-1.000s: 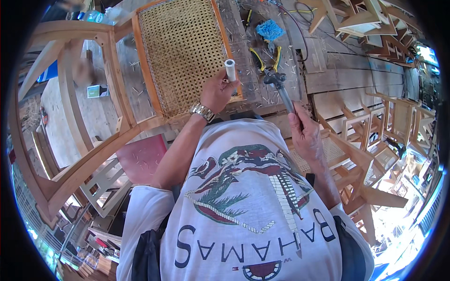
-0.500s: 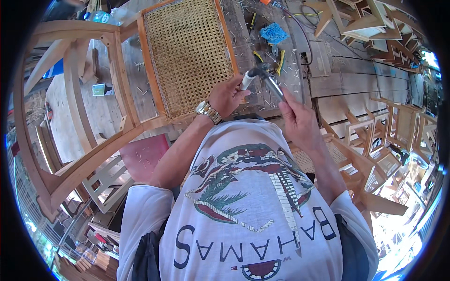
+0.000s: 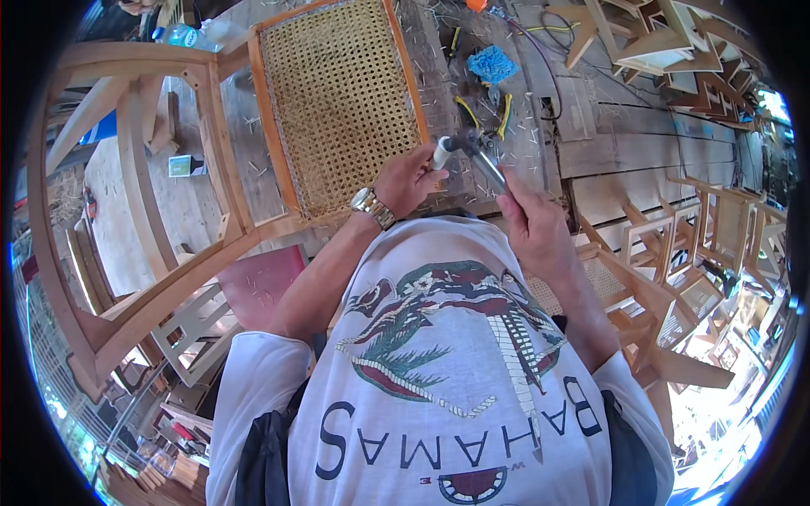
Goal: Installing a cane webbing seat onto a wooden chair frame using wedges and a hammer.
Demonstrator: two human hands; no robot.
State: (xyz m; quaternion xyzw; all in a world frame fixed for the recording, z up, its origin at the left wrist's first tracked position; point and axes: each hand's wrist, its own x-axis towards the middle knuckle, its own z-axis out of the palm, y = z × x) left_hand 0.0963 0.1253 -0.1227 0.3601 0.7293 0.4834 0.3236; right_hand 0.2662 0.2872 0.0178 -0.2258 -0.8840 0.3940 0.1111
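Wooden chair frames and loose offcuts crowd an open workshop, seen from above my own head, with bright daylight along the lower and right edges. Directly before me a plank desk [image 3: 591, 143] carries a chair seat frame [image 3: 337, 101] of pale wood, filled with woven cane mesh and lying flat. My left hand [image 3: 409, 179], with a metal wristwatch [image 3: 373, 207] on the wrist, has its fingers [image 3: 432, 169] closed narrowly around a small white tube [image 3: 440, 153], held upright just past the seat frame's right rail, near its closer corner. My right hand [image 3: 530, 223] is wrapped shut around the handle of a hammer [image 3: 481, 156]; the handle slants up and to the left, and the dark metal head sits right beside the top of the white tube. Whether they touch I cannot tell. Farther back on the desk lie a crumpled blue cloth [image 3: 492, 63], yellow-handled pliers [image 3: 504, 116] and a dark cable [image 3: 548, 51]. To my left stands a larger bare chair frame [image 3: 135, 169], with a red board [image 3: 263, 282] below it. My white printed shirt [image 3: 447, 379] fills the lower centre.
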